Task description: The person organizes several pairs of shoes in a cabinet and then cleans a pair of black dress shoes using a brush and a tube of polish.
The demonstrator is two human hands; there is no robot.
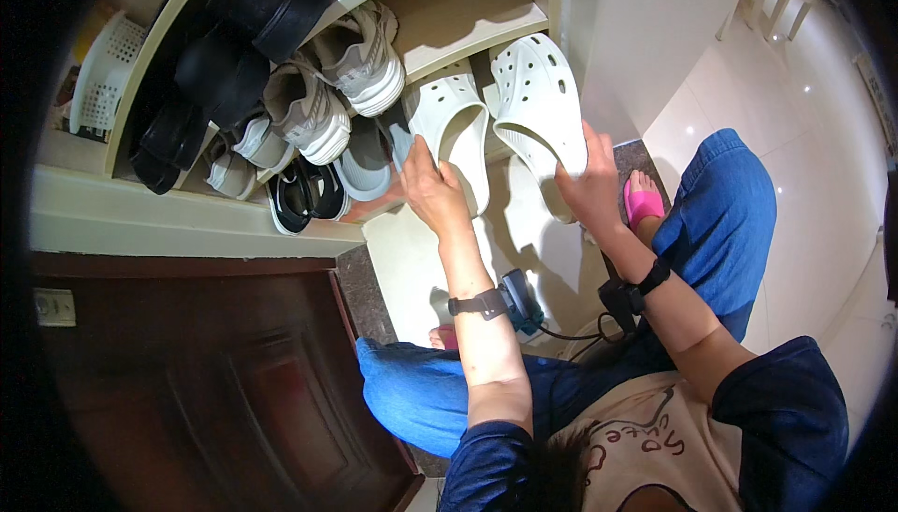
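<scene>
My left hand point(433, 193) grips the left side of a white foam clog point(449, 102), its thumb by the foot opening. A second white clog point(534, 84), with ventilation holes in its toe, is in my right hand point(595, 179), held by its side near the heel. The clogs are side by side, toes pointing at the shoe cabinet and heels towards me. Their toes overlap the front of a lower compartment, just under a wooden shelf point(470, 21). How far in they reach is partly hidden.
Left of the clogs are grey-white sneakers point(309, 109), a grey slipper point(365, 168), black-and-white shoes point(309, 193) and black shoes point(217, 77). A white perforated basket point(109, 73) stands far left. A brown panelled door point(210, 372) borders the lower left, a white wall point(617, 42) the right.
</scene>
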